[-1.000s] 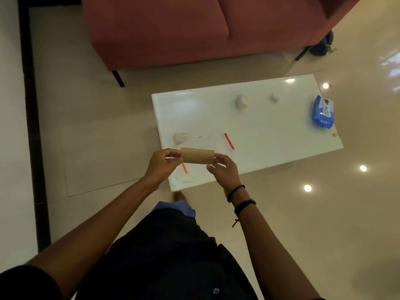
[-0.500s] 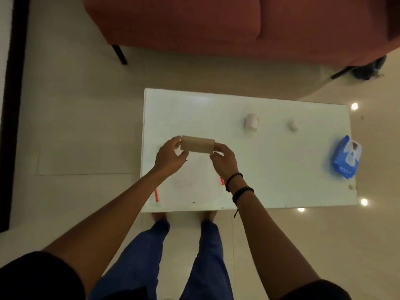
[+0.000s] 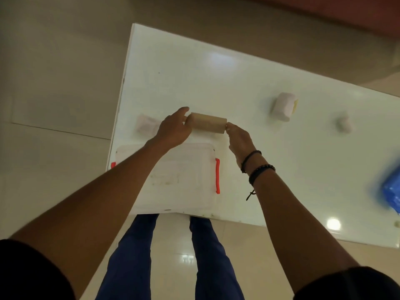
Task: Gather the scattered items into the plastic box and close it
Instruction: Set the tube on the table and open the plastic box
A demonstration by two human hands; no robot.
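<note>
Right now we hold a cardboard tube (image 3: 208,125) level above the white tabletop (image 3: 270,169), one hand at each end. Our left hand (image 3: 174,130) wraps the tube's left end, its fingers (image 3: 183,111) curled over the top and closed on the cardboard. Our right hand (image 3: 239,139) pinches the right end, its fingers (image 3: 229,126) drawn narrow against the rim. The tube hangs just beyond the far edge of the plastic box (image 3: 184,180), not over its middle.

The box sits at the near left corner of the tabletop, clear-walled, with a red latch (image 3: 217,176) along its right side and another red latch (image 3: 113,165) showing at its left, partly behind our left forearm. We cannot tell whether its lid is on.

A pale, blurred item (image 3: 146,125) lies on the tabletop just left of our left hand, beyond the box. Farther right, well apart from our hands, rests a white block with a yellowish edge (image 3: 283,106), and past it a small white lump (image 3: 344,124). A blue packet (image 3: 391,193), blurred, lies at the right edge of view. Dark bracelets (image 3: 256,167) circle our right wrist. Our blue trouser legs (image 3: 134,252) stand on the tiled floor (image 3: 54,72) below the near edge.
</note>
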